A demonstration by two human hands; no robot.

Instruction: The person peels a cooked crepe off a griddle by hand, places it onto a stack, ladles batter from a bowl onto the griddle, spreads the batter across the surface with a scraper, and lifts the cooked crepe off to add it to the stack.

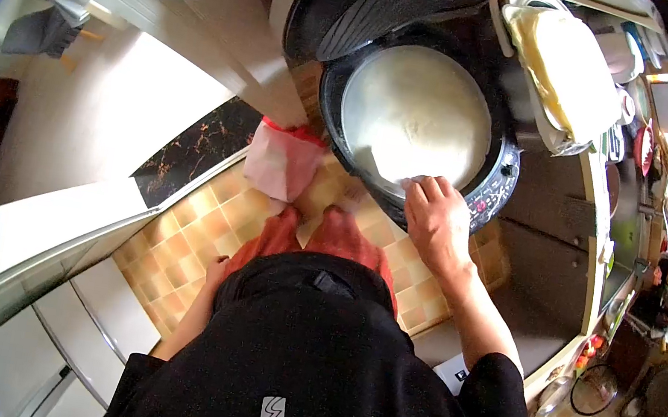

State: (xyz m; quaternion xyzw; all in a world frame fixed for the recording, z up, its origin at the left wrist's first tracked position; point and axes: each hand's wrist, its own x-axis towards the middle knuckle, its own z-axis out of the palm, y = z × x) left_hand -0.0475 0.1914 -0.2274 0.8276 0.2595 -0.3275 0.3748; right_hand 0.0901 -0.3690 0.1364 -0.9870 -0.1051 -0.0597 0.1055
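A wide, round, pale pancake (417, 113) lies flat in a black electric griddle (333, 113), whose ridged lid (408, 0) stands raised at the back. The near edge of the pancake looks thin and slightly translucent. At that edge, my right hand (439, 217) is closed in a pinch, fingertips on the pancake's rim and palm down over the griddle's front. My left hand (216, 269) hangs low beside my thigh, away from the griddle. My body and trousers hide most of it, so its fingers cannot be made out.
Right of the griddle, a tray of yellowish sheets (566, 71) in clear wrap sits on a cluttered counter. A white-and-red bag (282, 162) hangs left of the griddle, above the tiled floor (195, 214). Dark cabinets (537, 265) stand close at my right; white drawers (82, 335) are at lower left.
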